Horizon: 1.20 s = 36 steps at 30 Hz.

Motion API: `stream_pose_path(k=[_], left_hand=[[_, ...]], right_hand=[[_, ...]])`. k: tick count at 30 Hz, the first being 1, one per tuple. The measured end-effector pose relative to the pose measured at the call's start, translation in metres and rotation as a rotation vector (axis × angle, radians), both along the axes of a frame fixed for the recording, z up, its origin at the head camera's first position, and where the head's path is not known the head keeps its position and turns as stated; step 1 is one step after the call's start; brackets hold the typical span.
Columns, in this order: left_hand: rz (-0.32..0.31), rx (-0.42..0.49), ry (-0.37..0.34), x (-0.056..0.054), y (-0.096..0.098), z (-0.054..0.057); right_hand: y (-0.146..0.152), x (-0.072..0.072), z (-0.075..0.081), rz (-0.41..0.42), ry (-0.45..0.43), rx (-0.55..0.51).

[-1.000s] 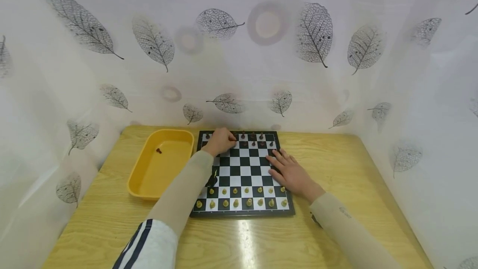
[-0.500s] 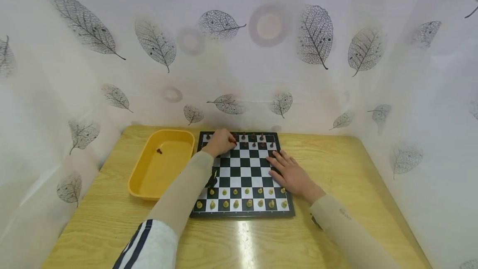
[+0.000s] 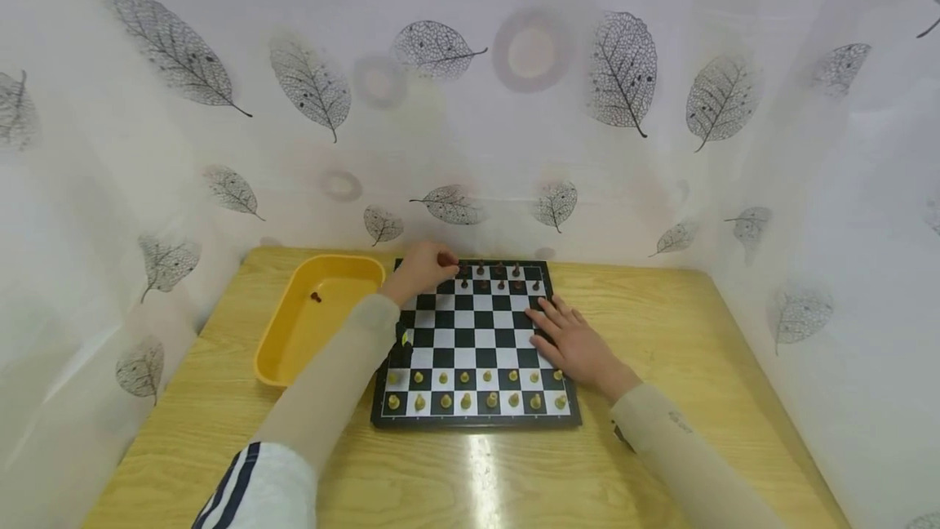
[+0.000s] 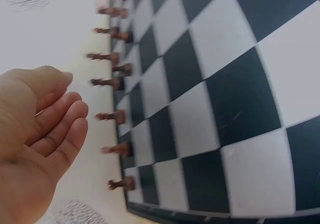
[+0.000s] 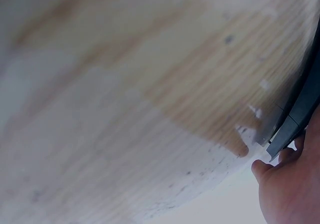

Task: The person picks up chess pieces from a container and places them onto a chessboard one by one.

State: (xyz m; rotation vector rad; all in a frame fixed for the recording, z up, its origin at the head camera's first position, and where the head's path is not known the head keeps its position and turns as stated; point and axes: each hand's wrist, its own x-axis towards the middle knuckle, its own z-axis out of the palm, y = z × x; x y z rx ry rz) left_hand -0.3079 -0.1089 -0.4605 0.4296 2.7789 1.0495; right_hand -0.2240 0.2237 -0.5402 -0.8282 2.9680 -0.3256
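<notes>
My left hand (image 3: 424, 268) hovers over the far left of the chessboard (image 3: 473, 321), fingers loosely curved with nothing between them in the left wrist view. Near its fingertips stands a dark red pawn (image 3: 464, 284). More dark red chess pieces (image 4: 105, 57) line the board's far edge; in the head view the hand covers some of them. My right hand (image 3: 580, 347) rests with spread fingers on the board's right side; in the right wrist view its fingers are at the black board edge (image 5: 295, 116). Yellow chess pieces (image 3: 465, 402) fill the two near rows.
A yellow tray (image 3: 268, 345) stands left of the board, with a small dark red piece (image 3: 316, 297) lying inside. Both sit on a wooden table (image 3: 411, 480). A leaf-patterned white sheet (image 3: 470, 129) hangs behind and at both sides.
My left hand has let go of the dark red pawn and moved up and left, leaving it standing on the board. My right hand has stayed in place.
</notes>
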Motion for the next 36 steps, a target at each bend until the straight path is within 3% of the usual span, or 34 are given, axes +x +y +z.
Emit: stream_pose_path(k=[4, 12, 21, 27, 36], left_hand=[[0.028, 0.077, 0.004, 0.003, -0.017, 0.01], [0.095, 0.136, 0.092, 0.016, -0.061, 0.022], [0.082, 0.176, 0.057, 0.037, -0.107, 0.018], [0.085, 0.147, -0.015, 0.052, -0.126, 0.018], [0.051, 0.121, -0.008, 0.065, -0.148, 0.005]], right_hand=[[-0.001, 0.001, 0.0, -0.001, -0.001, 0.004], [0.0, 0.002, 0.001, -0.004, 0.008, -0.003], [0.0, 0.002, 0.001, -0.001, 0.011, 0.0], [-0.001, 0.001, -0.001, -0.001, 0.013, -0.002], [0.001, 0.0, -0.002, 0.006, 0.03, -0.006]])
